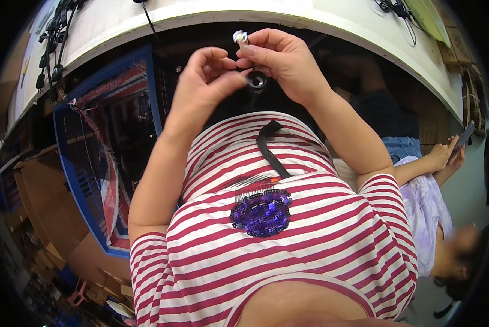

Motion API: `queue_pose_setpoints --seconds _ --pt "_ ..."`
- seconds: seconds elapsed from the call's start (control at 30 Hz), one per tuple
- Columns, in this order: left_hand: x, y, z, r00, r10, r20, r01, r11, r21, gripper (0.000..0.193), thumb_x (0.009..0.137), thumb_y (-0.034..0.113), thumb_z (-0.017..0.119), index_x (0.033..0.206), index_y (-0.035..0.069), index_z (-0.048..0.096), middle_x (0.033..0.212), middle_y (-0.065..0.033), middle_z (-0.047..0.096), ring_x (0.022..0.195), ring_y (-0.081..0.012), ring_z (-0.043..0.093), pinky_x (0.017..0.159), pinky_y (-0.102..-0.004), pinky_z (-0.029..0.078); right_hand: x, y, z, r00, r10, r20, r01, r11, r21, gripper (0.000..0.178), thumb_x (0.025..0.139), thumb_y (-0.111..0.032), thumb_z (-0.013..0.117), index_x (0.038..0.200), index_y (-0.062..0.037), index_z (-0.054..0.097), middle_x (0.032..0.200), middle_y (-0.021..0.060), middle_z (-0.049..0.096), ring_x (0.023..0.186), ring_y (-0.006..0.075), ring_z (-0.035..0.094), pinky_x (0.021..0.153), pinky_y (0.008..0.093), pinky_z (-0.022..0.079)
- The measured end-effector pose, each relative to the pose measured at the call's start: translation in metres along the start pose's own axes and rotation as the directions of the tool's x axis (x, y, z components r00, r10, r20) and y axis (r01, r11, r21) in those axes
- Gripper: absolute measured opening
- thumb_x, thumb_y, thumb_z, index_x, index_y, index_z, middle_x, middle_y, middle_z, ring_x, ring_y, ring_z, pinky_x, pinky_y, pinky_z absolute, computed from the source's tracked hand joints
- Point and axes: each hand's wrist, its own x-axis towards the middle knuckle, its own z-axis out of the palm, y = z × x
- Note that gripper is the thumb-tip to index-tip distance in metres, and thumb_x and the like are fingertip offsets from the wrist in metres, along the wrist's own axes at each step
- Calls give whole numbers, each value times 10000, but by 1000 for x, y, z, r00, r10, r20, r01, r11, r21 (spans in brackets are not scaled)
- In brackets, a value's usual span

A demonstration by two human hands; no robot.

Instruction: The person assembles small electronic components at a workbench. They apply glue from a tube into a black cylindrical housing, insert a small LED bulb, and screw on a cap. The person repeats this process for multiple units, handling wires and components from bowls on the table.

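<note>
My right hand [282, 57] pinches a small shiny silver piece [240, 37] between thumb and fingertips. Its upper end stands above the grip, and the fingers hide the lower part. Close on the left, my left hand [207, 79] is closed, with curled fingers and the thumb reaching toward the right. A round black ring-shaped part [256, 82] with a light centre sits against that thumb tip, just below the right fingers. The fingertips of both hands nearly meet, and whether the two pieces are joined is hidden.
A pale workbench edge [201, 26] curves beyond my hands, with black cables [53, 46] on its left. At left stands a blue plastic crate [64, 163] near cardboard boxes [51, 201]. On the right, another person's hands [446, 155] hold a phone [463, 136].
</note>
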Motion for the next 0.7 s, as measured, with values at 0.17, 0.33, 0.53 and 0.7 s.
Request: queue_pose_setpoints --seconds 0.17,0.33,0.53,0.7 --pt "-2 -28 23 984 163 73 -156 984 -89 672 756 -28 620 1322 16 261 1055 -85 507 955 -154 529 798 -283 463 4 -2 10 1000 10 -22 -4 955 296 133 832 -68 593 950 -10 574 817 84 626 744 153 626 658 234 510" --pt "4 -4 18 975 220 -17 -205 876 -437 444 854 254 573 1200 39 395 885 -20 484 787 -90 472 693 -209 394 0 -30 7 688 -677 261 711 557 -430 149 687 -19 696 825 -46 647 909 100 604 806 178 598 689 262 495" --pt "12 17 6 983 181 -6 -175 942 -287 224 808 269 597 873 88 483 805 -20 476 609 -65 410 549 -171 342 10 -47 1 387 -560 733 851 -90 -517 107 701 -80 614 803 -98 642 831 20 637 697 156 606 642 286 503" --pt "9 29 0 978 154 -137 -200 876 -439 86 816 98 544 779 78 470 612 -24 478 453 -46 280 461 -185 269 73 -93 -52 643 -703 304 379 -52 -924 258 771 -117 602 1021 -66 567 914 85 608 711 253 604 620 324 494"
